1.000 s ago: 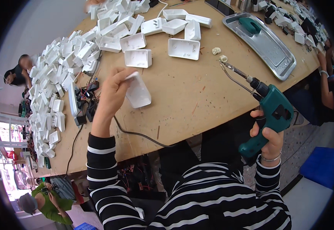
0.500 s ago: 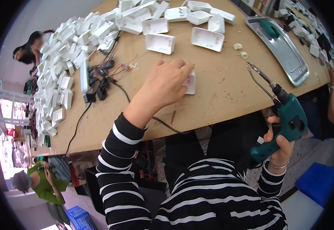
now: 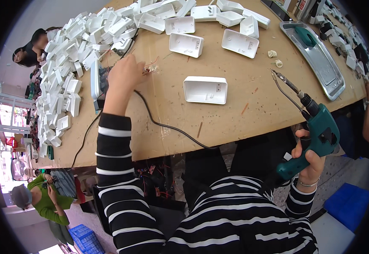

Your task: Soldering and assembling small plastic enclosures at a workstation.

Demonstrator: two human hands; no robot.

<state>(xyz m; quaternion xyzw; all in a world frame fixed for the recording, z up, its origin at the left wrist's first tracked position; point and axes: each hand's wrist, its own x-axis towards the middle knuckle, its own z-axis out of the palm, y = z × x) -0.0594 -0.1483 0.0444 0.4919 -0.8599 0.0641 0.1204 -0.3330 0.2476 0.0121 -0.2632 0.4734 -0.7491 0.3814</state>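
Note:
My right hand (image 3: 309,163) is wrapped round the handle of a green soldering gun (image 3: 325,127); its metal tip points up and away over the table's front edge. My left hand (image 3: 126,74) is over the wires and dark plugs beside a power strip (image 3: 94,80). Its fingertips are turned down and hidden, so what they touch cannot be made out. Thin red wires (image 3: 151,67) show just right of the thumb. An open white plastic case (image 3: 205,91) lies with its hollow side up in front of me.
White cases (image 3: 76,40) lie heaped along the left and far side. A metal tray (image 3: 320,63) with a green tool stands at right, near two small pale lumps (image 3: 278,63). A black cable (image 3: 167,126) crosses the table (image 3: 243,114). Other people are at left and right.
My left hand has moved left from the white case to the wires by the power strip, leaving the case fully in sight. My right hand holds the soldering gun as before.

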